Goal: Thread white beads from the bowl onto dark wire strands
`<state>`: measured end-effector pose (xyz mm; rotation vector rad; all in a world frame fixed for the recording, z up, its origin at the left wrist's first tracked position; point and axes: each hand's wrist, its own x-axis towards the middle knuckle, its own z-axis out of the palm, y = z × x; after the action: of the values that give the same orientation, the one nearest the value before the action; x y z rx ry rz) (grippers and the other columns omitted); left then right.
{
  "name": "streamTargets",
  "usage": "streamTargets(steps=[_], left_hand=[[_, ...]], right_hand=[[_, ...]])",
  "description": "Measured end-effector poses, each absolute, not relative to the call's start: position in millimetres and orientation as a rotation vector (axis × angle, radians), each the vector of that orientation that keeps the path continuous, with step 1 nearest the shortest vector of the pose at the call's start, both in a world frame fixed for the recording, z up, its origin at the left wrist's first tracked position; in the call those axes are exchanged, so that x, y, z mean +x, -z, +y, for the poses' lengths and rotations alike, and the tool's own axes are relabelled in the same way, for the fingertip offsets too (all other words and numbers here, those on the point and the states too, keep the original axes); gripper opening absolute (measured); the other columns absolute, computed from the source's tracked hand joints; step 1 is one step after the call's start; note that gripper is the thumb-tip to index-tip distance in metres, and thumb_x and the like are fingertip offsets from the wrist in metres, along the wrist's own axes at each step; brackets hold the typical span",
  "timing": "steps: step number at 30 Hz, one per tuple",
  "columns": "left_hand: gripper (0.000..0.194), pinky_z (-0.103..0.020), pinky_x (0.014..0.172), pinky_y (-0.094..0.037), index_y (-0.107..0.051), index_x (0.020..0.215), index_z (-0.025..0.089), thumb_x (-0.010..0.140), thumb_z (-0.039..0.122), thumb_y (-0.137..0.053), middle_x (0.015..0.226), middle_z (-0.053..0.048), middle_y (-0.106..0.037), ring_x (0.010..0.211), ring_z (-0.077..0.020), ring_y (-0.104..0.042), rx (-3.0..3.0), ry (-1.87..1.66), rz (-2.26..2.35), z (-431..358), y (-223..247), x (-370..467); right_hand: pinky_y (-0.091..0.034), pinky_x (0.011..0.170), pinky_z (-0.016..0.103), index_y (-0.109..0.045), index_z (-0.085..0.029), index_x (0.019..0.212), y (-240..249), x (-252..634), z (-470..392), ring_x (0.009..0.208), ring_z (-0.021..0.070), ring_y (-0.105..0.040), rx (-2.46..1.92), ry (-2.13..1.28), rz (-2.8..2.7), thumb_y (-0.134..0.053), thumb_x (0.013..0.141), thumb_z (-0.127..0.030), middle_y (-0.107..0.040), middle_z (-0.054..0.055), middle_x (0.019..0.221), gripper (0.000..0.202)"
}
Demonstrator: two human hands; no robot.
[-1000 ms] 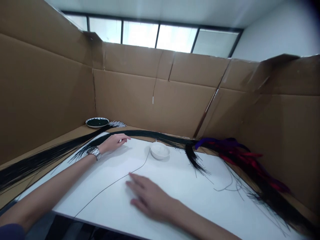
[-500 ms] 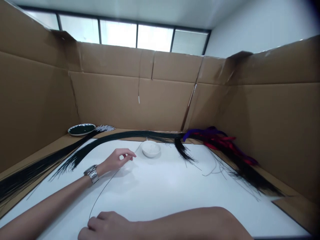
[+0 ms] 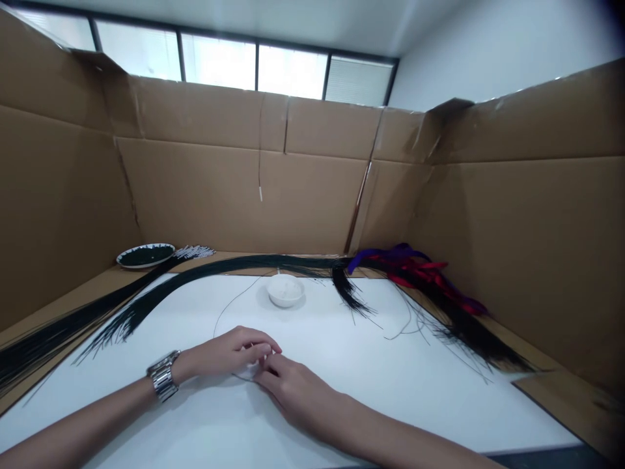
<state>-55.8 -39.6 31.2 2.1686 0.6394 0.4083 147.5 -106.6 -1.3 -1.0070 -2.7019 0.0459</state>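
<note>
From my remote seat I see brown cardboard walls (image 3: 229,195) closing off the back and both sides of the flat white bench (image 3: 415,397). A long bundle of dark strands (image 3: 234,262) follows its far edge, and a shallow round white bowl (image 3: 286,299) sits just inside that. My widest open room lies between the right forearm and the loose black strands (image 3: 469,335) along the right edge. The thin dark cord (image 3: 223,309) arcs from beside the bowl to the left hand (image 3: 234,352), passes under it, and shows again as a short curved stretch reaching the fingers of the right hand (image 3: 288,384). Both hands have bent fingers and meet tip to tip, low over the bench; I cannot tell which fingertips pinch the cord, as they hide one another. Half a second ago I had the right hand well apart, down at the near side; now it is up against the left, which has come nearer too, and the cord's near length has drawn into that short curve.
</note>
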Motion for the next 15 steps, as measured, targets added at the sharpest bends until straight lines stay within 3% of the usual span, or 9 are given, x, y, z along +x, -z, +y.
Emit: streamTargets(steps=[3, 7, 11, 15], left_hand=[[0.037, -0.029, 0.082, -0.050, -0.067, 0.126, 0.027, 0.099, 0.045, -0.049, 0.109, -0.007, -0.073, 0.094, -0.0205, -0.066, 2.207, -0.388, 0.623, -41.7, -32.3, -53.4], [0.039, -0.026, 0.068, -0.046, -0.067, 0.127, 0.028, 0.102, 0.045, -0.042, 0.087, -0.003, -0.074, 0.074, -0.0174, -0.064, 2.277, -0.267, 0.716, -42.8, -35.8, -56.9], [0.041, -0.029, 0.081, -0.047, -0.073, 0.110, 0.028, 0.103, 0.046, -0.037, 0.105, -0.004, -0.073, 0.094, -0.0217, -0.066, 2.312, -0.231, 0.854, -37.9, -34.9, -84.4], [0.034, -0.028, 0.074, -0.047, -0.071, 0.091, 0.025, 0.098, 0.045, -0.045, 0.093, -0.005, -0.068, 0.080, -0.0202, -0.062, 2.376, -0.162, 1.056, -32.3, -42.4, -131.0]], right_hand=[[-0.053, 0.080, 0.035, -0.060, -0.013, 0.117, 3.6, 154.6, -101.7, 0.099, 0.0243, -0.063, -1.059, 0.114, -2.739, -0.042, 0.097, -0.005, -0.066, 0.014, 0.115, 0.029], [-0.050, 0.070, 0.035, -0.062, -0.012, 0.099, -3.1, 171.2, -80.9, 0.085, 0.0256, -0.063, -1.224, 0.325, -2.781, -0.045, 0.089, 0.003, -0.066, 0.013, 0.098, 0.025], [-0.045, 0.072, 0.032, -0.060, -0.016, 0.093, -23.7, 204.1, -62.5, 0.082, 0.0224, -0.062, -1.517, 0.254, -2.621, -0.043, 0.089, 0.003, -0.066, 0.009, 0.095, 0.026], [-0.040, 0.067, 0.030, -0.057, -0.019, 0.090, -38.7, 238.7, -62.2, 0.079, 0.0194, -0.061, -1.629, 0.176, -2.437, -0.037, 0.094, -0.003, -0.065, 0.006, 0.090, 0.026]])
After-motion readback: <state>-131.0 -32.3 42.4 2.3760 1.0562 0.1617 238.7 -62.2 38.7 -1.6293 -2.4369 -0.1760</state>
